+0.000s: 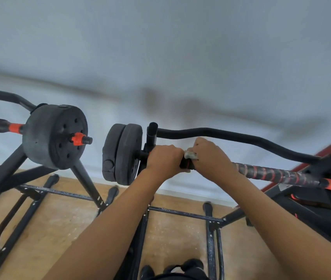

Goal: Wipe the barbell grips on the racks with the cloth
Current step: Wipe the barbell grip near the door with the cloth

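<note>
While our left hand point(163, 159) clamps the barbell grip point(271, 174), our right hand point(211, 158) clamps the cloth point(190, 155) beside it; the grip stretches rightward.

Both forearms outstretched, left hand point(164, 158) tight round the barbell grip point(186, 165), right hand point(211, 156) alongside round the cloth point(190, 155).

Soft, even, fairly bright light fills the scene, giving the wall point(160, 47) a cool grey cast. Faint smeared shadows cross it behind the barbell point(271, 174). The wall is blurred; the weight plates point(124, 154), left hand point(163, 158) and right hand point(209, 156) are sharper, though the pale cloth point(190, 155) between them is a soft smudge. Wide-angle distortion bends the rack legs point(2, 178) and the edge of the floor point(59, 223) toward the frame's sides.
</note>
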A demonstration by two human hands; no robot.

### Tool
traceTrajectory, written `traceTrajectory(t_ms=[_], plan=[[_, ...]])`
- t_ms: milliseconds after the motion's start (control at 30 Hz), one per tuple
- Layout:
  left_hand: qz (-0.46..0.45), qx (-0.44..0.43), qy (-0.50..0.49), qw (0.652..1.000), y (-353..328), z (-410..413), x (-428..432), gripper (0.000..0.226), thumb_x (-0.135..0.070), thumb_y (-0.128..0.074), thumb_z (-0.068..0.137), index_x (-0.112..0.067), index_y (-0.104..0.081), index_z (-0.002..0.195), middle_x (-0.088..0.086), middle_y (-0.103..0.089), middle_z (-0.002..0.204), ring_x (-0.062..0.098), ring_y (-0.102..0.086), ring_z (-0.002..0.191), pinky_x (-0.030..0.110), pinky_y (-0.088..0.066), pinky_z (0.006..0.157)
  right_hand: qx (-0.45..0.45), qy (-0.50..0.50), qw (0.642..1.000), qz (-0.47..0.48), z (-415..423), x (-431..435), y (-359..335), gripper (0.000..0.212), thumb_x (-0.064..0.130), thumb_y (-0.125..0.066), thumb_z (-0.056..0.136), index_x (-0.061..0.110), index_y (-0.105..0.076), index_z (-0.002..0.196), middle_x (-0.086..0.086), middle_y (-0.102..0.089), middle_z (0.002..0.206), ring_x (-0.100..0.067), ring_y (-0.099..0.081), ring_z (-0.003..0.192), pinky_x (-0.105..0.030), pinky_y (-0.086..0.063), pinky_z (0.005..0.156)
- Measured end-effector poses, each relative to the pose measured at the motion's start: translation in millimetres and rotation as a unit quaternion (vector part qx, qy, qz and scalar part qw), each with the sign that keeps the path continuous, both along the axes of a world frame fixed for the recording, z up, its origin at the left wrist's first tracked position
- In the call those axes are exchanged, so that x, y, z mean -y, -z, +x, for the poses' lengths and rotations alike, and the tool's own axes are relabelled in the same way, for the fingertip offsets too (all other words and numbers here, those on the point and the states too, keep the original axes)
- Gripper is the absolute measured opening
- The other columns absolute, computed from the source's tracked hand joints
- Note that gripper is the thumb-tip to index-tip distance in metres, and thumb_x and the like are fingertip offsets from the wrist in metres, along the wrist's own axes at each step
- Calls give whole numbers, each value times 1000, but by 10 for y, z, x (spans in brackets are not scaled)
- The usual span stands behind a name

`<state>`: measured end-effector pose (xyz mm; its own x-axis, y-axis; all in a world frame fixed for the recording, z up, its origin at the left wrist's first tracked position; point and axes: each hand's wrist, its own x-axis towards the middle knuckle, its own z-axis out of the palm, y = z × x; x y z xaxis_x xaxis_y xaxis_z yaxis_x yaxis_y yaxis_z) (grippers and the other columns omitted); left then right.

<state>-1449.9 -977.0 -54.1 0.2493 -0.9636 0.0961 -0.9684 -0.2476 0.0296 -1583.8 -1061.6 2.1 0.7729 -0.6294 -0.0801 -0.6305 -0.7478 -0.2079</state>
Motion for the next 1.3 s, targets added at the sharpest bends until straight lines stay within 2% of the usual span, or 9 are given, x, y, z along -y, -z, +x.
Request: traceTrajectory(t_ms=[200,433,533,700,767,900,1100,1200,1300], plan=[[164,-116,12,979,-166,139,219,59,-80,-74,71,-23,-64,82,-6,-69,70,17,-67,66,33,-58,67,32,-12,999,-34,-210,-256,4,14,19,-64,98,16,-61,111,0,-56,94,-14,-57,73,-27,-55,71],[272,-305,41,912,-255,152,177,59,-69,-81,75,-12,-74,87,0,-68,68,18,-59,58,30,-55,68,-26,-63,997,-35,-351,-355,-125,24,23,-68,97,18,-62,120,2,-59,102,-14,-62,82,-19,-49,76],[144,-195,32,970,-281,77,18,62,-76,-80,68,-20,-70,91,-7,-69,73,14,-66,65,32,-58,69,-17,-80,995,-59,-354,-218,-266,4,25,-63,98,23,-67,98,3,-57,97,-14,-58,78,-23,-49,71],[-14,5,-23,1000,-94,-269,-182,41,-57,-71,90,-20,-59,102,-4,-63,84,21,-64,79,34,-42,72,72,5,997,2,-125,20,-321,41,33,-56,97,22,-47,58,2,-52,69,-17,-55,60,-35,-50,59],[-21,23,-45,998,-50,-290,-176,32,-52,-69,93,-22,-62,97,-4,-65,82,20,-62,73,33,-47,71,57,26,996,68,-44,-67,-213,36,31,-57,95,13,-54,64,-2,-60,65,-19,-60,59,-29,-45,56],[40,-19,-57,997,-166,-200,-72,34,-54,-73,91,-23,-61,86,-5,-60,72,19,-60,66,31,-54,67,58,9,998,30,-146,-211,23,14,23,-61,98,10,-56,97,1,-55,82,-10,-51,65,-19,-36,58],[133,-104,-45,985,-259,-67,75,40,-60,-82,75,-24,-66,81,-7,-66,69,14,-65,63,30,-58,65,57,-109,990,-64,-475,-430,86,31,15,-68,96,15,-66,128,1,-59,101,-16,-61,74,-24,-55,71],[77,-112,-57,989,-230,-70,29,31,-53,-82,76,-26,-67,81,-8,-65,67,13,-63,62,30,-55,64,49,-106,992,-55,-645,-489,91,31,17,-72,93,19,-71,124,3,-61,105,-17,-63,80,-26,-58,73],[-7,-34,-70,997,-109,-113,-98,47,-72,-76,75,-28,-60,76,-11,-58,63,14,-59,65,34,-46,80,147,-56,986,-47,-610,-319,-26,20,16,-72,93,13,-73,113,1,-59,96,-15,-59,73,-26,-56,65]])
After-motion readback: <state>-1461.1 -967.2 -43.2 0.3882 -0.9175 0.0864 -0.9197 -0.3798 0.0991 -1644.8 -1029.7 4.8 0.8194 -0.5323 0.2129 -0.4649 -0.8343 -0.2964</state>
